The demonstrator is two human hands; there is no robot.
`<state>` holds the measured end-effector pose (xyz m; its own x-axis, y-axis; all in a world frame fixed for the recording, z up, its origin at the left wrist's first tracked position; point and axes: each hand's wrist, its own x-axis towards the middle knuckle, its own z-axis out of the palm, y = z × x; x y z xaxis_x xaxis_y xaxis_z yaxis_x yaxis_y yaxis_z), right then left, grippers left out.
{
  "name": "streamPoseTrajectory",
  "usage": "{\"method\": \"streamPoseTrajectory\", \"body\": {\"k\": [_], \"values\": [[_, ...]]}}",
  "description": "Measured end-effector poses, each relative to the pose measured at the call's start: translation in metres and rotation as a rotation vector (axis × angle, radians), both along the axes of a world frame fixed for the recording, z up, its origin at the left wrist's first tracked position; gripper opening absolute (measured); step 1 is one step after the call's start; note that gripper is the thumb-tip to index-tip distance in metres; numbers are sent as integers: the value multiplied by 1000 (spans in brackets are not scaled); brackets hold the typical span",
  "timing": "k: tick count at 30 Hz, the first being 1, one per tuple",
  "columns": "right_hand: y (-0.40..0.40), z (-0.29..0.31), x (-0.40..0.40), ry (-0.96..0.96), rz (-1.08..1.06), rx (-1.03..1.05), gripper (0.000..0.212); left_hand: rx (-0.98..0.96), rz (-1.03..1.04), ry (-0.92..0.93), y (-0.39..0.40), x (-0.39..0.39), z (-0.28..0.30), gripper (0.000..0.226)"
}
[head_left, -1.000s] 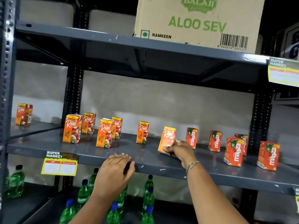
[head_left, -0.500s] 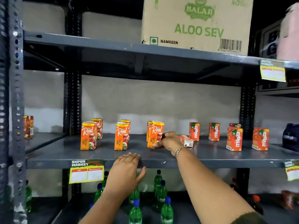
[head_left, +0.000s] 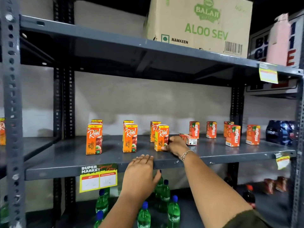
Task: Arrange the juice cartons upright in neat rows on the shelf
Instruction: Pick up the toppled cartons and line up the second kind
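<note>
While the right hand wraps its fingers around the lower right side of an upright orange apple juice carton near the middle of the grey metal shelf, the left hand lies palm-down on the shelf's near edge, fingers spread flat and holding nothing. Left of the gripped carton stand two more orange cartons in the near row, one at far left and one between, each with a second carton just behind it; another orange one stands right behind the gripped carton. Just right of the right hand a red mango carton lies toppled on its side, close to the knuckles. Further right, red mango cartons stand upright: one just behind the fallen carton, another beside it, a near one with another partly hidden behind it, and one at the right end. Dark blue packets sit at the far right of the shelf. A yellow price label hangs from the shelf's near edge, left of the left hand. A large cardboard box rests on the shelf above, and green bottles stand on the level below, partly hidden by both forearms.
</note>
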<state>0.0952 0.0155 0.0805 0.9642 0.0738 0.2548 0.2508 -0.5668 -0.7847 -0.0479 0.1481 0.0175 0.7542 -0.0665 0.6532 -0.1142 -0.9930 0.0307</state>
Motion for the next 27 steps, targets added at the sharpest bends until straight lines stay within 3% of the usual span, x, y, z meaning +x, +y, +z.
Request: {"method": "streamPoseTrajectory", "body": {"k": [9,15,20,23,24,27], "values": [[4,-3,6,-42,-22,-56,16,-35,-36,-51,0,-1,-2,59],[5,-6,3,-53,-55,-109,30,-71,-6,-61,-6,-2,-1,56],[-4,-7,-3,-70,-98,1,49,-62,74,-89,-11,0,2,41],[-1,1,-6,-86,-91,84,47,-87,128,-66,-6,-1,9,34],[-28,1,10,-79,-86,132,45,-76,150,-100,-38,10,11,34],[-49,3,31,-46,-64,258,23,-138,180,-59,-55,14,13,32]]}}
